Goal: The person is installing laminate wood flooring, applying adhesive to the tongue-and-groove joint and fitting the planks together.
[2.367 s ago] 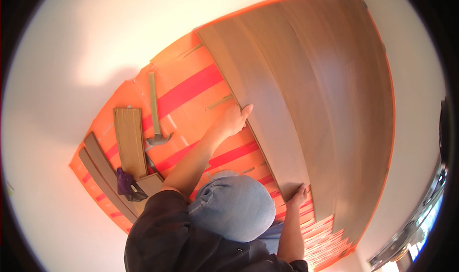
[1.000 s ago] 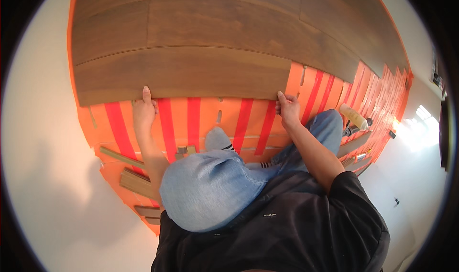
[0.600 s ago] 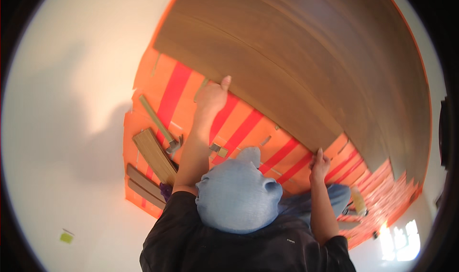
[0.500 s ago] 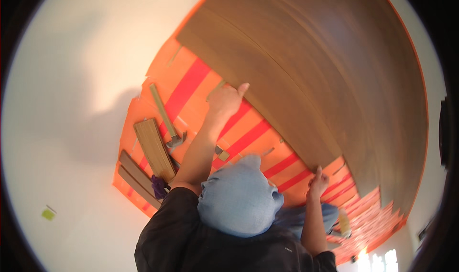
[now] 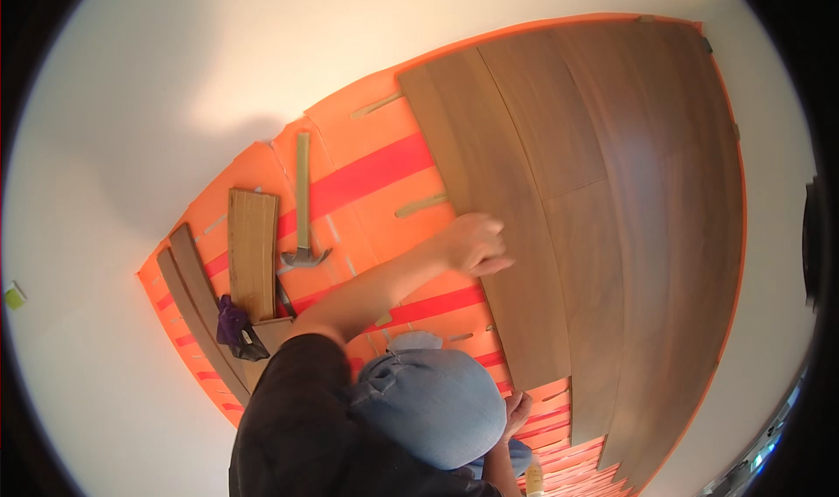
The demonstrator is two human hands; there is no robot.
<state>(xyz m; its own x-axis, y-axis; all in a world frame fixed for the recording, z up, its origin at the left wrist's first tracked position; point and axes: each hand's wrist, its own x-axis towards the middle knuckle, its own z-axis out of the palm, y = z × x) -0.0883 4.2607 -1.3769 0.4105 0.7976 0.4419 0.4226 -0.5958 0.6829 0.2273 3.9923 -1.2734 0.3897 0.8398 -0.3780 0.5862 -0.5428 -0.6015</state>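
Note:
My left hand point(image 5: 476, 245), slightly blurred, is curled over the long free edge of a brown floor plank point(image 5: 463, 165); what its fingers hold is hidden. My right hand point(image 5: 517, 410) is closed at the plank's near end, partly behind my denim-clad knee point(image 5: 424, 405). The plank lies beside joined planks point(image 5: 629, 200) on orange underlay point(image 5: 350, 173) with red stripes. Left of my left arm rest a claw hammer point(image 5: 302, 191), a short wooden board point(image 5: 253, 243), two narrow dark strips point(image 5: 188, 270) and a purple-and-black item point(image 5: 236, 331), perhaps a glove.
A pale wall or floor point(image 5: 96, 147) borders the orange sheet on the left and top, with a small green item point(image 5: 14, 295) on it. A pale yellow bottle point(image 5: 533, 478) is at the bottom edge beside the striped underlay. A dark object sits at the far right rim.
My view has swung about. Compared with half a second ago, my left hand has curled, its thumb no longer raised on the plank's edge, and my right hand appears lower, partly behind my knee.

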